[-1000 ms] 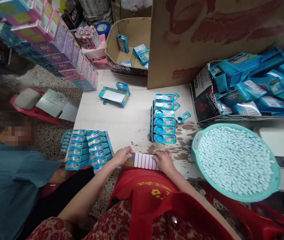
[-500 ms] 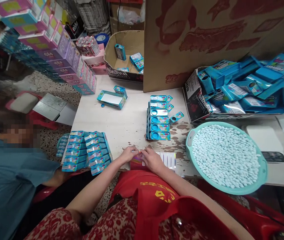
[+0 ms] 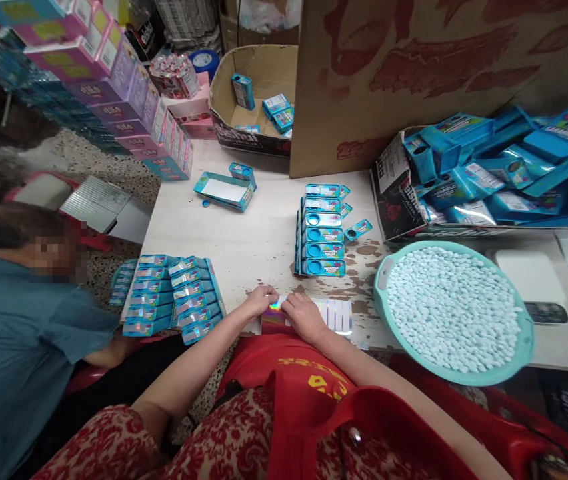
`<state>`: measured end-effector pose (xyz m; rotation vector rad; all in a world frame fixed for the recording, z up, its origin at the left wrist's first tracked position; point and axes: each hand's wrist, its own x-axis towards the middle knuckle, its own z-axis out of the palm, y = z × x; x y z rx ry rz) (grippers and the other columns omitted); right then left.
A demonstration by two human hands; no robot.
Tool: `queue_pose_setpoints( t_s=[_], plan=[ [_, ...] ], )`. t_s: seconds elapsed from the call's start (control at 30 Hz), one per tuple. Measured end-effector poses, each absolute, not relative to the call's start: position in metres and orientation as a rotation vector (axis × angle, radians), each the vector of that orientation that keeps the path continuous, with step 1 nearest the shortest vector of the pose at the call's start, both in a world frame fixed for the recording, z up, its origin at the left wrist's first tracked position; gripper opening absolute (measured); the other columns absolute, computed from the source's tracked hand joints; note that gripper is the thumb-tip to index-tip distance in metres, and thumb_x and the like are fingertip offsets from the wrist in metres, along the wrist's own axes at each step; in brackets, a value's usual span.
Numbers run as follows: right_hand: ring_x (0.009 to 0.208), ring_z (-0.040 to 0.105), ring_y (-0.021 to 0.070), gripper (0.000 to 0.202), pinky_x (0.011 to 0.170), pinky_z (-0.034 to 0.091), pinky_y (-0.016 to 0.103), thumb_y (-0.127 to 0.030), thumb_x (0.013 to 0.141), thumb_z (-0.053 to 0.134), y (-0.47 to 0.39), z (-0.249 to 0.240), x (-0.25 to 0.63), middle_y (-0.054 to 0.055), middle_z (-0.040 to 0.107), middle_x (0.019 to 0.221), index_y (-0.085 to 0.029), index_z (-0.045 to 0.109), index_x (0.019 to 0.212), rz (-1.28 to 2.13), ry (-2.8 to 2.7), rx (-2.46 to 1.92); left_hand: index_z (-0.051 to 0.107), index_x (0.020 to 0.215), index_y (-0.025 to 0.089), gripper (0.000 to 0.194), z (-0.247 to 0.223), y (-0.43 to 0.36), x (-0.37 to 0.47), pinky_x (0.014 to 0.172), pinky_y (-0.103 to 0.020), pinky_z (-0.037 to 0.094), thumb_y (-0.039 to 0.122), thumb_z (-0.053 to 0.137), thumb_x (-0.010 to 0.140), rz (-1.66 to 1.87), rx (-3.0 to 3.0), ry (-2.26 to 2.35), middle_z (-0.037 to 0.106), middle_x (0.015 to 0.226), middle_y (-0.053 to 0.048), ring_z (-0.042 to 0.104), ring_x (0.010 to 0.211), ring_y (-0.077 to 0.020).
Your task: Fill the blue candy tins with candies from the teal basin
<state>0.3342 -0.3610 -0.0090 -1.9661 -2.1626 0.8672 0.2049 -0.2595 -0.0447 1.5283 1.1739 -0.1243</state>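
Note:
A shiny sheet of stickers point(image 3: 338, 316) with pale strips lies at the table's front edge, its left part gleaming in rainbow colours. My left hand point(image 3: 261, 301) pinches at its upper left edge, fingers closed. Bent over the middle of the sheet, my right hand point(image 3: 306, 316) has its fingers pressed together on it; the fingertips are partly hidden. Just beyond my hands stands a row of small blue candy boxes point(image 3: 324, 251), with round-holed ends facing up. Two more rows of blue boxes point(image 3: 150, 299) stand to the left of my left hand.
A green basin point(image 3: 383, 299) of pale blue candies is at right, before a carton point(image 3: 389, 200) heaped with blue boxes. A tall cardboard panel point(image 3: 334, 160) rises at the back. An open blue tray point(image 3: 224, 192) lies at back left. A person in blue point(image 3: 24, 347) sits at left.
My hands have moved slightly apart, the left one a little up and left, showing more of the shiny sheet between them. The view has shifted slightly; the boxes stay in place.

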Motion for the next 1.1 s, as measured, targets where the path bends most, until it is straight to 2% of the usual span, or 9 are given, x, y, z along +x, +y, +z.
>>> queue_pose_setpoints(
  t_s=[0.13, 0.27, 0.43, 0.6, 0.73, 0.83, 0.9, 0.97, 1.1],
  plan=[
    [0.084, 0.057, 0.0197, 0.006, 0.072, 0.039, 0.028, -0.017, 0.087, 0.057, -0.368, 0.016, 0.338, 0.006, 0.063, 0.086, -0.02, 0.062, 0.086, 0.886, -2.131, -1.956, 0.06, 0.069, 0.017, 0.015, -0.028, -0.261, 0.206, 0.082, -0.033, 0.041, 0.028, 0.051, 0.072, -0.037, 1.619, 1.226, 0.063, 0.08, -0.007, 0.056, 0.086, -0.0221],
    [0.075, 0.057, 0.0163, 0.008, 0.067, 0.041, 0.025, -0.019, 0.086, 0.057, -0.381, 0.054, 0.354, 0.003, 0.063, 0.08, -0.02, 0.057, 0.078, 0.919, -1.676, -1.955, 0.06, 0.104, 0.019, 0.035, 0.016, -0.271, 0.207, 0.091, -0.032, 0.04, 0.042, 0.047, 0.082, 0.236, 1.578, 0.928, 0.061, 0.113, -0.008, 0.052, 0.105, -0.0214],
    [0.063, 0.054, 0.0147, 0.015, 0.062, 0.041, 0.026, -0.03, 0.084, 0.057, -0.382, 0.082, 0.375, 0.0, 0.061, 0.071, -0.02, 0.058, 0.073, 0.791, -1.162, -1.906, 0.06, 0.077, 0.016, 0.029, 0.062, -0.269, 0.223, 0.059, -0.023, 0.042, 0.045, 0.055, 0.076, 0.02, 1.425, 0.747, 0.057, 0.067, 0.0, 0.052, 0.062, -0.012],
    [0.06, 0.051, 0.014, 0.022, 0.059, 0.041, 0.026, -0.04, 0.08, 0.06, -0.369, 0.09, 0.387, 0.0, 0.06, 0.068, -0.019, 0.059, 0.075, 0.682, -0.863, -1.916, 0.056, 0.082, 0.016, 0.033, 0.075, -0.245, 0.238, 0.052, -0.021, 0.039, 0.048, 0.05, 0.081, 0.117, 1.46, 0.764, 0.05, 0.063, 0.004, 0.046, 0.052, -0.0078],
    [0.057, 0.048, 0.0124, 0.022, 0.056, 0.039, 0.025, -0.04, 0.08, 0.062, -0.369, 0.105, 0.388, -0.002, 0.058, 0.065, -0.019, 0.059, 0.073, 0.754, -0.875, -1.865, 0.056, 0.096, 0.017, 0.038, 0.084, -0.241, 0.236, 0.062, -0.022, 0.043, 0.052, 0.051, 0.081, 0.39, 1.503, 0.858, 0.058, 0.087, -0.003, 0.054, 0.074, -0.0127],
    [0.06, 0.049, 0.0125, 0.02, 0.059, 0.04, 0.025, -0.037, 0.083, 0.06, -0.375, 0.123, 0.385, -0.002, 0.058, 0.066, -0.02, 0.059, 0.073, 0.775, -0.966, -1.818, 0.056, 0.11, 0.019, 0.05, 0.094, -0.249, 0.233, 0.069, -0.024, 0.045, 0.047, 0.067, 0.07, 0.498, 1.598, 0.762, 0.055, 0.114, -0.009, 0.052, 0.097, -0.0189],
    [0.062, 0.051, 0.0131, 0.019, 0.061, 0.041, 0.025, -0.037, 0.083, 0.059, -0.378, 0.13, 0.383, -0.001, 0.059, 0.068, -0.02, 0.059, 0.074, 0.774, -1.003, -1.794, 0.061, 0.099, 0.019, 0.039, 0.1, -0.255, 0.234, 0.073, -0.025, 0.045, 0.042, 0.068, 0.069, 0.376, 1.637, 0.642, 0.059, 0.106, -0.007, 0.054, 0.096, -0.0189],
    [0.063, 0.051, 0.0137, 0.02, 0.061, 0.041, 0.026, -0.037, 0.083, 0.059, -0.377, 0.13, 0.382, -0.001, 0.059, 0.069, -0.02, 0.059, 0.073, 0.786, -0.986, -1.796, 0.061, 0.084, 0.017, 0.025, 0.101, -0.258, 0.236, 0.071, -0.026, 0.045, 0.041, 0.059, 0.077, 0.211, 1.555, 0.618, 0.061, 0.082, -0.003, 0.056, 0.081, -0.0154],
    [0.066, 0.051, 0.0157, 0.021, 0.063, 0.042, 0.028, -0.039, 0.081, 0.059, -0.366, 0.112, 0.385, 0.001, 0.058, 0.072, -0.019, 0.062, 0.075, 0.745, -0.874, -1.872, 0.056, 0.079, 0.015, 0.026, 0.096, -0.253, 0.243, 0.06, -0.023, 0.041, 0.04, 0.049, 0.083, 0.114, 1.429, 0.679, 0.054, 0.063, 0.002, 0.051, 0.06, -0.0103]
  ],
)
